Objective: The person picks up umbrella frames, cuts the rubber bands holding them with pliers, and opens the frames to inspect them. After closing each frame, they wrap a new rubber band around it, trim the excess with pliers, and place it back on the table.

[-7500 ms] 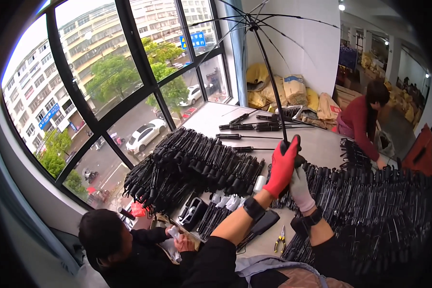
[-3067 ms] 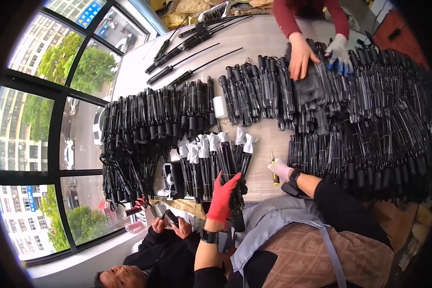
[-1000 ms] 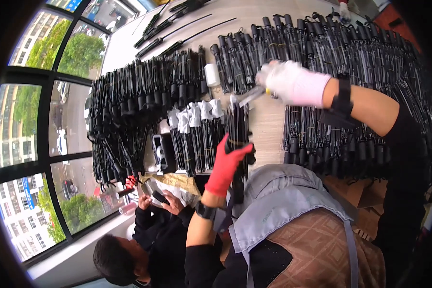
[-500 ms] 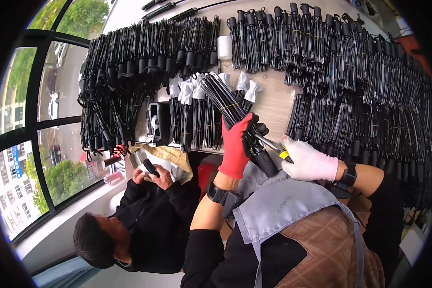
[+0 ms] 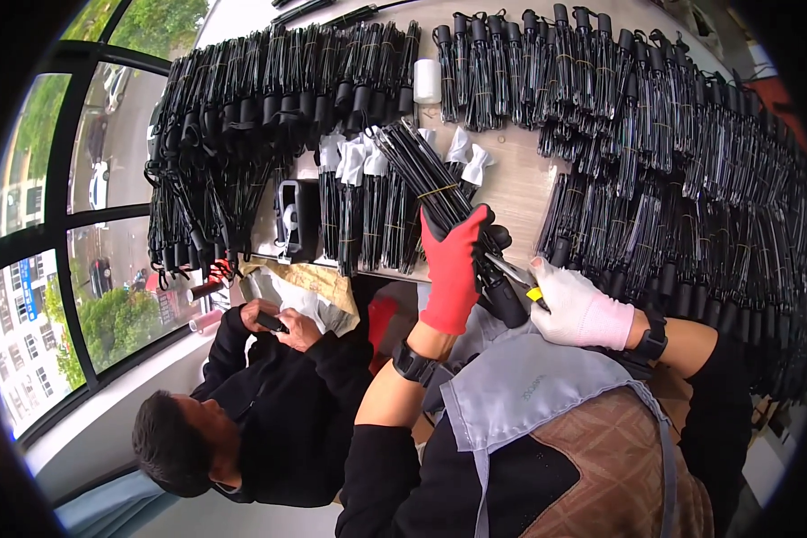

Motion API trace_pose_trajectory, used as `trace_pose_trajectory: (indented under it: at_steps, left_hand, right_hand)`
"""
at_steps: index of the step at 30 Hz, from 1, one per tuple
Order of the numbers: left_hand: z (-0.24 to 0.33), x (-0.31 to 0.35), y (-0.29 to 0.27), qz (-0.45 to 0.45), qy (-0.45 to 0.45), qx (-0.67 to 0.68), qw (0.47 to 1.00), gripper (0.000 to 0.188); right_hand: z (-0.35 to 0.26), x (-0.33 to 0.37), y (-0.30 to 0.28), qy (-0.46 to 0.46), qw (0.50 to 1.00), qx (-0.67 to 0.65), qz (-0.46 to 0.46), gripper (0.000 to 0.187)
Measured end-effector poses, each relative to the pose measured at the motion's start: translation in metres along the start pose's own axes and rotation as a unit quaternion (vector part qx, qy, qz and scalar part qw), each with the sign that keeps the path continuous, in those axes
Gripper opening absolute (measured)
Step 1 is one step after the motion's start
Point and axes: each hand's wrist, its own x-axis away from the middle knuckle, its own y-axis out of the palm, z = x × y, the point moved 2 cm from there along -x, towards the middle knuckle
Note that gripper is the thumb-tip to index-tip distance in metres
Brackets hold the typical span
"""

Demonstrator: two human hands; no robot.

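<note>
My left hand point(image 5: 453, 278), in a red glove with a black palm, is wrapped around a folded umbrella frame point(image 5: 426, 175). The frame slants, its black ribs pointing up and left, with a thin band around them and its black handle point(image 5: 506, 305) toward me. In a white glove with a pinkish cuff, my right hand point(image 5: 578, 305) grips pliers point(image 5: 534, 294) with yellow on the handles. Their metal jaws reach in at the frame just above its handle, beside my left fingers. Whether the jaws touch or pinch anything there is too small to tell.
Banded umbrella frames point(image 5: 646, 134) cover the table's right side, with more rows point(image 5: 287, 76) at the far left. Bundles topped with white wraps point(image 5: 352, 163), a black holder point(image 5: 298, 215) and a white roll point(image 5: 428, 81) stand nearer. A seated co-worker point(image 5: 278, 421) handles a dark piece at left.
Both my hands keep their grip on the frame and pliers, with only a slight shift. At left, the co-worker's hands have moved a little and the dark piece is turned differently.
</note>
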Motion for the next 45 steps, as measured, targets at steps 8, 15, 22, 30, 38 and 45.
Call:
trace_pose_trajectory:
  at_steps: [8, 15, 22, 30, 38, 45]
  left_hand:
    - [0.002, 0.006, -0.001, 0.004, 0.014, -0.008, 1.0, 0.029]
    - [0.002, 0.007, 0.002, 0.014, 0.044, -0.027, 0.999, 0.028]
    - [-0.01, 0.004, -0.004, 0.068, 0.083, -0.076, 0.991, 0.031]
    - [0.006, 0.009, -0.001, 0.063, 0.043, -0.029, 0.997, 0.033]
    - [0.006, 0.01, -0.002, 0.061, 0.044, -0.042, 0.996, 0.033]
    - [0.003, 0.01, -0.003, 0.051, 0.054, -0.037, 0.997, 0.033]
  right_hand:
    - [-0.003, 0.0, 0.001, 0.029, 0.998, -0.007, -0.047, 0.04]
    - [-0.005, -0.001, 0.002, 0.006, 0.997, 0.072, -0.012, 0.041]
    - [-0.014, -0.006, 0.004, 0.001, 0.981, 0.192, -0.02, 0.039]
    - [0.002, -0.014, 0.006, -0.018, 0.998, 0.044, -0.036, 0.038]
    - [0.001, -0.012, 0.008, -0.007, 0.997, 0.046, -0.054, 0.037]
    - [0.005, -0.012, 0.01, -0.009, 0.997, 0.058, -0.048, 0.04]
